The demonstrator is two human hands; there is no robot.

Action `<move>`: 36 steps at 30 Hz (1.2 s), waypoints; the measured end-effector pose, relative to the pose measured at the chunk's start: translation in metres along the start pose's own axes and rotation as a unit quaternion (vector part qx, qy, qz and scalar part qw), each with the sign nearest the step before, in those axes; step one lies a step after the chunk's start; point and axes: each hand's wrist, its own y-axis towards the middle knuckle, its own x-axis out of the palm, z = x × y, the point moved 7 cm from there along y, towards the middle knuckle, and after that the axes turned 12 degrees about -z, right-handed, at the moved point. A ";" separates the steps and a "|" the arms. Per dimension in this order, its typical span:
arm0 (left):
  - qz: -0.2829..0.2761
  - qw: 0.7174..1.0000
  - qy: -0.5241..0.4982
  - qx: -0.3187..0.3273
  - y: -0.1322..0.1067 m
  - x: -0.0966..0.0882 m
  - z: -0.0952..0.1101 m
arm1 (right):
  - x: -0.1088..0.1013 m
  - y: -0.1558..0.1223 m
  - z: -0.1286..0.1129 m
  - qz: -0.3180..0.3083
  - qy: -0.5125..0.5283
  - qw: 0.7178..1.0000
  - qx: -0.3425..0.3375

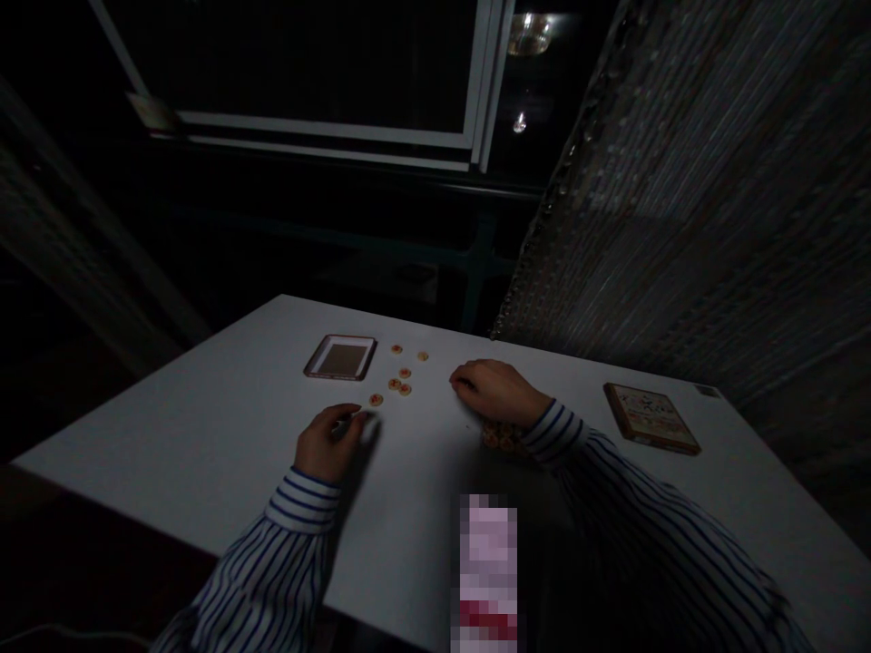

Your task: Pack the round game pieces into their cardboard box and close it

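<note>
Several round, pale wooden Chinese chess pieces with red marks lie loosely on the white table. The nearest one, a single piece, is just beyond the fingertips of my left hand. That hand has curved fingers, with a small gap between thumb and forefinger and nothing visible in it. To the right, my right hand hovers or rests with its fingers curled down and together; whatever they hold is hidden. Below its wrist sits a close group of similar pieces, partly covered by the hand and sleeve.
A shallow square tray or lid lies at the back left of the table. On the right is a flat box with a printed top. A bead-string curtain hangs along the back right edge. The room is dim.
</note>
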 end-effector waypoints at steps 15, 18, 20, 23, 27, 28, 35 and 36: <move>-0.055 0.997 0.055 0.014 0.012 0.009 -0.027 | 0.033 0.041 -0.039 -0.032 0.033 0.998 -0.048; -0.085 0.992 0.090 0.037 0.014 0.022 -0.028 | 0.044 0.049 -0.047 -0.023 0.042 0.997 -0.056; -0.093 0.988 0.110 0.047 0.015 0.028 -0.031 | 0.052 0.055 -0.051 -0.027 0.044 0.996 -0.067; -0.099 0.984 0.138 0.050 0.015 0.034 -0.035 | 0.063 0.062 -0.056 -0.046 0.052 0.995 -0.073; -0.103 0.981 0.155 0.057 0.014 0.036 -0.033 | 0.073 0.067 -0.063 -0.045 0.045 0.994 -0.088; -0.103 0.980 0.158 0.058 0.014 0.036 -0.032 | 0.075 0.067 -0.066 -0.044 0.037 0.994 -0.094; -0.093 0.980 0.164 0.060 0.015 0.037 -0.031 | 0.085 0.064 -0.080 -0.030 -0.015 0.995 -0.097; -0.091 0.981 0.163 0.061 0.015 0.037 -0.031 | 0.086 0.064 -0.081 -0.031 -0.017 0.995 -0.096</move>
